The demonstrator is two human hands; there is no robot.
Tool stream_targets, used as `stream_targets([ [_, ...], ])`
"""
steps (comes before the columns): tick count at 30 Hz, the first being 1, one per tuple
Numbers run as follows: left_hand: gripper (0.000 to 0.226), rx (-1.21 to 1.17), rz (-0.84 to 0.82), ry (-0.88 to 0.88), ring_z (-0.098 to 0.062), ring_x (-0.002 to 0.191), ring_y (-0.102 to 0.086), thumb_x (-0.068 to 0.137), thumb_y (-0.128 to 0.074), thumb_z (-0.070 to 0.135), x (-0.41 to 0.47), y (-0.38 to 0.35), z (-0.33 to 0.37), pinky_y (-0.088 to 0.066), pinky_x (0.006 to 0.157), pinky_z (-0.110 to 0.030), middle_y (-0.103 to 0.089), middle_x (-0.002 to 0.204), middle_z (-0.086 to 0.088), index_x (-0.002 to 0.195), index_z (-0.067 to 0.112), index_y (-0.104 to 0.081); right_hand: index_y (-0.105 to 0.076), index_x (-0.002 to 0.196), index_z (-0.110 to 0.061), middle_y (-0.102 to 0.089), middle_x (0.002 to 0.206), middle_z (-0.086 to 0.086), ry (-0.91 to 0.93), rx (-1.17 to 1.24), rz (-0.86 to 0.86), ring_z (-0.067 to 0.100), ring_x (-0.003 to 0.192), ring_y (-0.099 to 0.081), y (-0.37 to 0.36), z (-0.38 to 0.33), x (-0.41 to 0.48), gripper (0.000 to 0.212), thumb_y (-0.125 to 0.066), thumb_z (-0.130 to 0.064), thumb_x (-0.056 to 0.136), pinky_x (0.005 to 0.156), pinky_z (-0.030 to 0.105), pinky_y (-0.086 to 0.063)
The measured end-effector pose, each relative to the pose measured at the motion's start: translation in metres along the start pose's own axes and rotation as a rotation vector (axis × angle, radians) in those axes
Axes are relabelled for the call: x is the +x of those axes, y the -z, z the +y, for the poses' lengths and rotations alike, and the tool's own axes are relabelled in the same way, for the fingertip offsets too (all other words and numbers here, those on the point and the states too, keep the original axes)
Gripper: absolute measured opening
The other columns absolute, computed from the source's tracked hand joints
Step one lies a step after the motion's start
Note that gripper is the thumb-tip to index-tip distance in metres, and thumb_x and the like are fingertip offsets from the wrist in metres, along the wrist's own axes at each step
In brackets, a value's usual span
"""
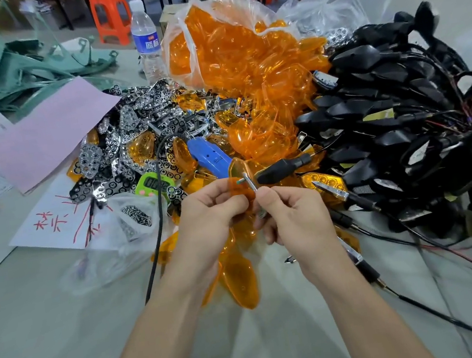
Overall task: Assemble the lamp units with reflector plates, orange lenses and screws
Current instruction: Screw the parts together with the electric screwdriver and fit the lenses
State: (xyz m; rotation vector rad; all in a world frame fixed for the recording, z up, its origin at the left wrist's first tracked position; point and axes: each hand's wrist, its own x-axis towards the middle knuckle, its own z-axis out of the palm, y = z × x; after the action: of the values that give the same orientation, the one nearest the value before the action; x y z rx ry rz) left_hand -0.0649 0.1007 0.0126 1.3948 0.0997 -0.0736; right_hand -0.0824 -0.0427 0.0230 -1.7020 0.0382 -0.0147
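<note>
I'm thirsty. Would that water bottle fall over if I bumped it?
Likely. The water bottle stands tall and narrow, so a bump could tip it. It looks round, so it might roll. Its cap seems on, so little should spill.

the lenses are glowing orange, the lamp units showing black. the reflector plates are shining silver with dark rings.

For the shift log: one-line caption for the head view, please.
Left hand grips a translucent orange plastic lens; right hand pinches a thin silver metal tool.
</note>
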Motion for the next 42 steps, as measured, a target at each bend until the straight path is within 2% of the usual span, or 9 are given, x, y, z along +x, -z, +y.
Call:
stream_targets([
  [10, 0.020, 0.042, 0.076, 0.026, -0.029, 0.094, -0.078, 0.090, -0.073, 0.000, -0.005, -0.007, 0.004, -0.061, 0.092, -0.052, -0.081, 0.095, -0.010, 0.097, 0.016, -0.082, -0.071, 0.069, -0.028, -0.065, 0.057, -0.007, 0.104, -0.186, 0.265, 0.009, 0.052, -0.061, -0.008, 0.007, -0.007, 0.034, -0.063, -0.041, 0.099, 0.049, 0.018, -0.049],
  [21, 0.018, 0.309, 0.081, -0.021, -0.022, 0.087, -0.076, 0.080, -0.077, 0.007, -0.004, -0.006, 0.008, -0.063, 0.086, -0.051, -0.079, 0.083, 0.000, 0.085, 0.023, -0.080, -0.071, 0.073, -0.028, -0.063, 0.056, -0.009, 0.073, -0.463, 0.145, 0.008, 0.055, -0.061, 0.002, 0.006, -0.006, 0.036, -0.056, -0.048, 0.100, 0.049, 0.022, -0.050],
  [25, 0.018, 0.317, 0.143, -0.062, -0.026, 0.070, -0.067, 0.073, -0.072, 0.034, -0.006, -0.014, 0.011, -0.060, 0.076, -0.059, -0.070, 0.067, -0.003, 0.068, 0.017, -0.072, -0.076, 0.089, -0.023, -0.063, 0.064, -0.009, 0.120, -0.651, 0.097, 0.009, 0.058, -0.059, 0.001, 0.001, -0.011, 0.038, -0.051, -0.047, 0.102, 0.051, 0.023, -0.043],
  [28, 0.051, 0.432, 0.227, -0.124, -0.016, 0.061, -0.063, 0.071, -0.070, 0.066, -0.005, -0.019, 0.009, -0.059, 0.064, -0.044, -0.068, 0.061, 0.002, 0.065, 0.016, -0.064, -0.077, 0.094, -0.020, -0.065, 0.069, -0.004, 0.105, -0.696, 0.065, 0.012, 0.063, -0.061, -0.003, -0.004, -0.014, 0.038, -0.049, -0.044, 0.104, 0.056, 0.028, -0.048],
  [31, 0.039, 0.507, 0.293, -0.173, -0.010, 0.052, -0.054, 0.075, -0.076, 0.050, -0.003, -0.021, 0.006, -0.051, 0.053, -0.035, -0.064, 0.058, 0.006, 0.063, 0.017, -0.059, -0.076, 0.096, -0.018, -0.067, 0.073, 0.000, 0.072, -0.706, 0.024, 0.017, 0.069, -0.065, -0.003, -0.007, -0.014, 0.036, -0.049, -0.041, 0.105, 0.068, 0.038, -0.059],
  [35, 0.020, 0.456, 0.305, -0.161, -0.028, 0.060, -0.061, 0.076, -0.074, 0.027, -0.002, -0.020, 0.001, -0.056, 0.055, -0.045, -0.067, 0.061, -0.005, 0.065, 0.012, -0.066, -0.075, 0.080, -0.024, -0.062, 0.058, -0.006, 0.080, -0.599, 0.012, 0.011, 0.059, -0.063, -0.002, -0.003, -0.015, 0.031, -0.060, -0.044, 0.098, 0.058, 0.033, -0.056],
  [37, 0.018, 0.376, 0.282, -0.152, -0.023, 0.054, -0.057, 0.074, -0.073, 0.025, -0.004, -0.018, -0.001, -0.054, 0.052, -0.040, -0.066, 0.062, -0.007, 0.065, 0.011, -0.066, -0.073, 0.074, -0.027, -0.065, 0.058, -0.007, 0.062, -0.521, 0.014, 0.009, 0.058, -0.064, 0.001, 0.005, -0.013, 0.033, -0.062, -0.054, 0.089, 0.053, 0.026, -0.054],
  [39, 0.017, 0.308, 0.275, -0.135, -0.015, 0.056, -0.053, 0.072, -0.073, 0.027, -0.005, -0.019, -0.002, -0.051, 0.054, -0.037, -0.065, 0.064, -0.010, 0.067, 0.012, -0.066, -0.075, 0.080, -0.029, -0.071, 0.069, -0.007, -0.047, -0.280, -0.037, 0.010, 0.066, -0.070, 0.003, 0.012, -0.012, 0.030, -0.063, -0.056, 0.088, 0.055, 0.020, -0.053],
  [42, 0.019, 0.237, 0.286, -0.112, -0.016, 0.057, -0.051, 0.070, -0.072, 0.028, -0.002, -0.020, -0.003, -0.049, 0.055, -0.036, -0.063, 0.068, -0.016, 0.067, 0.011, -0.065, -0.074, 0.109, -0.024, -0.075, 0.098, 0.007, -0.248, 0.265, -0.203, 0.025, 0.089, -0.075, 0.001, 0.018, -0.018, 0.022, -0.064, -0.040, 0.098, 0.073, 0.031, -0.060],
])
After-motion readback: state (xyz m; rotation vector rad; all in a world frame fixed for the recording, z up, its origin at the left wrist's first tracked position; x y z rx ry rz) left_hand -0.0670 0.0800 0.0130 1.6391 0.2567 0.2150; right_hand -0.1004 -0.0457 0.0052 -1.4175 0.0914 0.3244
